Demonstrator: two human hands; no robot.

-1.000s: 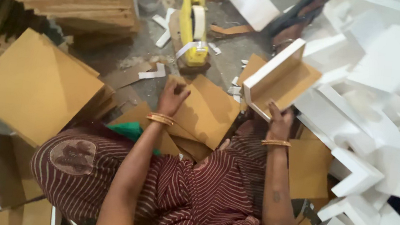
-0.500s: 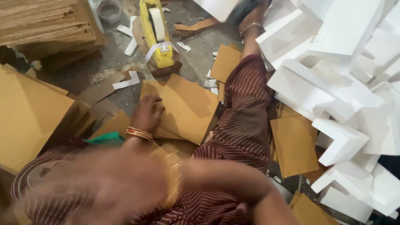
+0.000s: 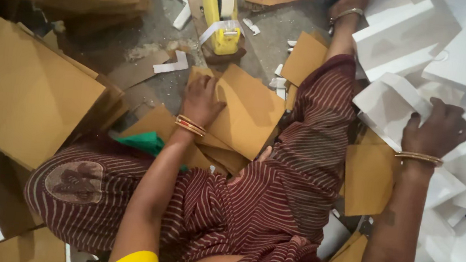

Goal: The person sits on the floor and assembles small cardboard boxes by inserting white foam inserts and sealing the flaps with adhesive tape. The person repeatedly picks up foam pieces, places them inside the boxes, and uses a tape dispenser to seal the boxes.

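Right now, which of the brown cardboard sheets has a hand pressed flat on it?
The brown sheet on the floor just below the yellow tape dispenser. The left hand presses on it; the other brown sheets lie untouched.

A: Is the light even?
B: Soft and diffuse. The white folded pieces (image 3: 456,61) at upper right nearly blow out; the upper left and lower right corners sink into shadow.
A: Sharp?
B: Mostly; the frame's edges are slightly soft and stretched.
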